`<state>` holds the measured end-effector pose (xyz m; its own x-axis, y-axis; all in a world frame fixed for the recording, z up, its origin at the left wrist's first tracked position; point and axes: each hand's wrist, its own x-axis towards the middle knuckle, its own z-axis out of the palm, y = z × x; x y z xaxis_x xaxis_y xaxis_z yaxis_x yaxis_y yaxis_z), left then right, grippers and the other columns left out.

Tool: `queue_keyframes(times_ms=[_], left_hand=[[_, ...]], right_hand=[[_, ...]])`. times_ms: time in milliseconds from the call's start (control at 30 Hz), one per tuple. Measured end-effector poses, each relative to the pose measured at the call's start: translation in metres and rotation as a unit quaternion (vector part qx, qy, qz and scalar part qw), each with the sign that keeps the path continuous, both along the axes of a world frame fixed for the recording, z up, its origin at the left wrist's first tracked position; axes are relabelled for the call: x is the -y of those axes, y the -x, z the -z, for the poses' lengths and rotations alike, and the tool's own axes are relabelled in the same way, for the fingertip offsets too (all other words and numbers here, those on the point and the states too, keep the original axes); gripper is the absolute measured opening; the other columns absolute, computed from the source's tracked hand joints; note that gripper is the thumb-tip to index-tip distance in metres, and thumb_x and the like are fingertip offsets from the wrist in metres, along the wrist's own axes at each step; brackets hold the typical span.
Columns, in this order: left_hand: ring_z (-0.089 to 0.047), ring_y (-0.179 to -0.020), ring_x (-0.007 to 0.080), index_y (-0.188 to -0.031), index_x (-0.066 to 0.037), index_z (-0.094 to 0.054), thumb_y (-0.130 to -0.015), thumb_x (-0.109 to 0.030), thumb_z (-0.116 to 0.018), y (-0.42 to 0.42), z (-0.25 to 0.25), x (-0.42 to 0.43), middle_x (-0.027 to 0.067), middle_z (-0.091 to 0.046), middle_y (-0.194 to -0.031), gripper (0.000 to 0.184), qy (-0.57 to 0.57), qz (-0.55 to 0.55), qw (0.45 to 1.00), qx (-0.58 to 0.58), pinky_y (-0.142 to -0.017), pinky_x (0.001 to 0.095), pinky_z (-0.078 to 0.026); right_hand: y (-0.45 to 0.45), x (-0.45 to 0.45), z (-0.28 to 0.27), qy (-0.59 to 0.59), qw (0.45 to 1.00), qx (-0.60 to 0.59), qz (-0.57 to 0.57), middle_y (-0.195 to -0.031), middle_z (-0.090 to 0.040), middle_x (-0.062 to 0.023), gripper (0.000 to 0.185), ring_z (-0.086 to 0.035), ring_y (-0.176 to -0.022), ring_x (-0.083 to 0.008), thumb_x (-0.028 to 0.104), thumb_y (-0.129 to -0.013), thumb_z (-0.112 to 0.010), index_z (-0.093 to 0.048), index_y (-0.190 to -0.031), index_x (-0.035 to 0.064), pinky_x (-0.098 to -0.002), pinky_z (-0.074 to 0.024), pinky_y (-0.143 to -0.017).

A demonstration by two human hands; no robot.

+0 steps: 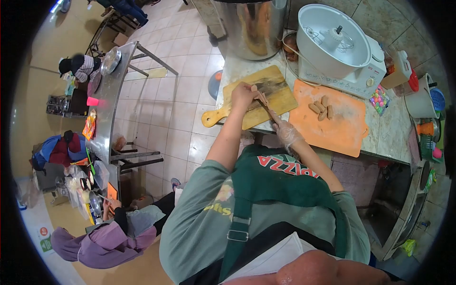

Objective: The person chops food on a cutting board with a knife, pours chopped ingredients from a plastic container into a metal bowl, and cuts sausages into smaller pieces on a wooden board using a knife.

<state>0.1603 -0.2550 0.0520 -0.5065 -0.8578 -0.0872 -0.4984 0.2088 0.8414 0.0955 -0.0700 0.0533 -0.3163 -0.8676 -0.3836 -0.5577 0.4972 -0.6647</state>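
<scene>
My left hand [243, 97] is bare and closed, its fingers pinching a brown sausage [254, 89] over the wooden cutting board [280, 88]. In my right hand [288, 133], which wears a clear plastic glove, is a knife [269, 111]. The blade points up towards the left fingers and lies right by the sausage; whether it is cutting into it I cannot tell. Several short brown sausages [321, 108] lie in a group on the orange cutting board [349, 135], to the right of the wooden one.
Behind the boards stand a large metal pot [254, 28] and a white stand mixer [332, 42]. Bottles [401, 71], a candy-coloured packet [379, 99] and a white bucket [422, 97] are at the right. Across the floor, a person [109, 232] works at a steel table [107, 104].
</scene>
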Motion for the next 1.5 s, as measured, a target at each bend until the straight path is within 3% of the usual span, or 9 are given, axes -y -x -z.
queue_keyframes(times_ms=[200, 367, 433, 733, 967, 1033, 1367, 1433, 1500], left_hand=[[-0.060, -0.057, 0.0159, -0.079, 0.005, -0.057, -0.060, -0.015, -0.072, -0.013, 0.021, -0.004, 0.0118, -0.062, -0.068, 0.031, -0.083, 0.043, 0.994, 0.060, -0.052, 0.0263, -0.048], [-0.059, -0.053, 0.0140, -0.072, 0.004, -0.058, -0.063, -0.011, -0.069, -0.012, 0.022, -0.015, 0.0105, -0.061, -0.066, 0.021, -0.123, 0.017, 0.992, -0.006, -0.048, 0.0251, -0.047], [-0.060, -0.053, 0.0144, -0.073, 0.002, -0.060, -0.063, -0.012, -0.069, -0.010, 0.038, -0.013, 0.0104, -0.061, -0.064, 0.019, -0.104, 0.006, 0.995, 0.001, -0.050, 0.0259, -0.047], [-0.060, -0.050, 0.0138, -0.064, -0.004, -0.062, -0.065, -0.016, -0.065, -0.009, 0.034, -0.015, 0.0072, -0.060, -0.054, 0.013, -0.087, -0.038, 0.995, 0.029, -0.050, 0.0256, -0.045], [-0.059, -0.046, 0.0143, -0.061, -0.001, -0.060, -0.066, -0.012, -0.064, -0.003, 0.025, -0.018, 0.0083, -0.059, -0.052, 0.013, -0.144, -0.075, 0.987, -0.011, -0.047, 0.0241, -0.045], [-0.059, -0.046, 0.0143, -0.061, 0.000, -0.060, -0.066, -0.011, -0.064, -0.002, 0.029, -0.019, 0.0087, -0.059, -0.052, 0.013, -0.153, -0.081, 0.984, -0.038, -0.046, 0.0241, -0.045], [-0.059, -0.046, 0.0151, -0.064, 0.004, -0.057, -0.066, -0.005, -0.062, -0.006, 0.023, -0.022, 0.0114, -0.058, -0.054, 0.010, -0.119, -0.064, 0.989, -0.063, -0.043, 0.0246, -0.045], [-0.058, -0.046, 0.0143, -0.063, 0.003, -0.059, -0.066, -0.008, -0.062, -0.006, 0.024, -0.022, 0.0101, -0.058, -0.053, 0.012, -0.118, -0.067, 0.989, -0.064, -0.044, 0.0248, -0.044], [-0.057, -0.046, 0.0134, -0.062, 0.003, -0.060, -0.066, -0.011, -0.061, -0.008, 0.019, -0.025, 0.0089, -0.058, -0.052, 0.014, -0.119, -0.070, 0.988, -0.064, -0.046, 0.0249, -0.043]], right_hand=[[0.007, -0.001, 0.015, 0.043, 0.998, -0.024, 0.042, -0.082, -0.055, -0.0285, 0.050, -0.054, -0.078, -0.0411, 0.016, -0.086, -0.037, -0.019, -0.133, 0.0202, -0.0465, -0.0407, -0.070], [0.004, 0.001, 0.004, 0.030, 0.998, -0.026, 0.050, -0.082, -0.055, -0.0291, 0.051, -0.054, -0.078, -0.0421, 0.016, -0.085, -0.037, -0.019, -0.133, 0.0169, -0.0475, -0.0403, -0.070], [0.001, 0.002, 0.005, 0.038, 0.999, 0.001, 0.030, -0.107, -0.049, -0.0280, 0.051, -0.051, -0.093, -0.0410, 0.011, -0.085, -0.036, -0.019, -0.133, 0.0123, -0.0448, -0.0394, -0.080], [-0.015, 0.005, 0.015, 0.027, 0.996, -0.088, 0.017, -0.074, -0.053, -0.0279, 0.054, -0.054, -0.071, -0.0413, 0.007, -0.083, -0.036, -0.018, -0.133, 0.0089, -0.0460, -0.0413, -0.064], [-0.019, 0.012, 0.008, 0.042, 0.993, -0.109, 0.022, -0.072, -0.053, -0.0273, 0.057, -0.054, -0.071, -0.0412, 0.003, -0.080, -0.034, -0.017, -0.134, 0.0100, -0.0457, -0.0415, -0.064], [-0.018, 0.020, -0.003, -0.012, 0.996, -0.083, 0.012, -0.089, -0.055, -0.0283, 0.060, -0.056, -0.081, -0.0404, 0.005, -0.077, -0.035, -0.015, -0.134, 0.0091, -0.0474, -0.0424, -0.071], [-0.022, 0.008, -0.018, -0.040, 0.996, -0.081, 0.006, -0.084, -0.054, -0.0304, 0.064, -0.055, -0.079, -0.0410, 0.002, -0.075, -0.035, -0.015, -0.135, 0.0132, -0.0466, -0.0413, -0.070], [-0.025, -0.007, -0.024, -0.096, 0.990, -0.098, -0.021, -0.087, -0.055, -0.0286, 0.069, -0.056, -0.082, -0.0399, 0.006, -0.074, -0.043, -0.012, -0.135, 0.0137, -0.0465, -0.0425, -0.074], [-0.022, -0.013, -0.024, -0.095, 0.992, -0.082, -0.016, -0.087, -0.055, -0.0281, 0.068, -0.056, -0.083, -0.0397, 0.005, -0.074, -0.042, -0.012, -0.135, 0.0144, -0.0465, -0.0423, -0.075]])
